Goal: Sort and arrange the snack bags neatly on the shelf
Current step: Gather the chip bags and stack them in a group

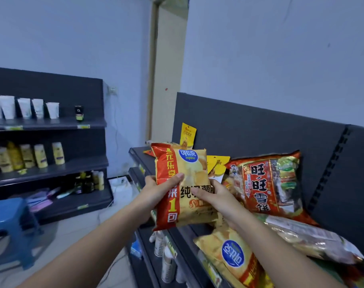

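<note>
While the lying chip bag sits nearest: it is flat and upside down on the shelf, at 5 o'clock from the held one. It looks like the same product, so the two should end up together.
Long foil pack: at 4 o'clock, sprawled sideways; it probably needs straightening before a row will fit.
Left hand: gripping the held bag's left edge, thumb on the front.
Right hand: gripping its lower right, thumb on the front.
Held chip bag: upright in the air with its label facing the person, not yet set down. Pinch only the edges so the chips don't get crushed, and land it label-forward.
Red rice-cracker bag: at 3 o'clock, leaning against the back panel; stand the chips beside it, not over it.
Small yellow packets: behind, at 12 and 2 o'clock; give them their own group.
Shelf: bare deck at 11 o'clock, the likeliest place to put the bag.
</note>
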Demonstrator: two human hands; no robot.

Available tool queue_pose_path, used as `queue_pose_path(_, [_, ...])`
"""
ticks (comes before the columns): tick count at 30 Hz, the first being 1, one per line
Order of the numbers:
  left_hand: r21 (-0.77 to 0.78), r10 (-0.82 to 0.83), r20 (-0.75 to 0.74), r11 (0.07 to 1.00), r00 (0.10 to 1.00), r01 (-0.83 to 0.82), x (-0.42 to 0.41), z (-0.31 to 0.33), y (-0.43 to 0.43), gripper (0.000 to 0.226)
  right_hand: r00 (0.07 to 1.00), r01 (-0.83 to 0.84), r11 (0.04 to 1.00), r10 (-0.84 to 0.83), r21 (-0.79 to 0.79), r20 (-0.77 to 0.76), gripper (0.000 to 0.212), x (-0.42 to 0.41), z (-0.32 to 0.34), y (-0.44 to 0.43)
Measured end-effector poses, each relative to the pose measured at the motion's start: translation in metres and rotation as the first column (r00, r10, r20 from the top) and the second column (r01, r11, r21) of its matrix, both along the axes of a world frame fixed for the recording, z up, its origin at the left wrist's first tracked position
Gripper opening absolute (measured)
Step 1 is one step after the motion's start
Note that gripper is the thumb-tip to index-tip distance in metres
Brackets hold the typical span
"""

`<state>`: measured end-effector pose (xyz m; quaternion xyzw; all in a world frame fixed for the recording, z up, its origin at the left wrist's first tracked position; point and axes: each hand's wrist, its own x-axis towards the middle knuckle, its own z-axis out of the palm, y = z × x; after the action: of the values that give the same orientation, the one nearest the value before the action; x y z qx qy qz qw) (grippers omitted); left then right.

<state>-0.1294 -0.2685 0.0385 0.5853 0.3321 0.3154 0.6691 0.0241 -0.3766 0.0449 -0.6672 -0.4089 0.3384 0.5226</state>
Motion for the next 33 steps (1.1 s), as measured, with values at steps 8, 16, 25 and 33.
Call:
queue_pose_path(8, [0.09, -0.066, -0.065, 0.993, 0.996, 0.072, 0.078, -0.017, 0.074, 0.063, 0.976, 0.208, 0.978, -0.208, 0.003, 0.07, 0.064, 0.058, -0.008, 0.081])
queue_pose_path(16, [0.301, -0.125, -0.051, 0.944, 0.991, 0.135, 0.13, -0.024, 0.139, 0.054, 0.865, 0.392, 0.918, -0.389, 0.057, 0.319, 0.069, 0.087, -0.024, 0.139])
queue_pose_path(25, [0.524, -0.181, -0.271, 0.796, 0.945, 0.303, 0.193, -0.025, 0.274, 0.067, 0.739, 0.421, 0.905, -0.381, 0.06, 0.556, 0.066, 0.113, -0.028, 0.245])
queue_pose_path(33, [0.569, -0.146, -0.545, 0.659, 0.826, 0.492, 0.235, -0.084, 0.38, 0.072, 0.557, 0.493, 0.839, -0.101, -0.23, 0.824, 0.067, 0.121, -0.063, 0.34])
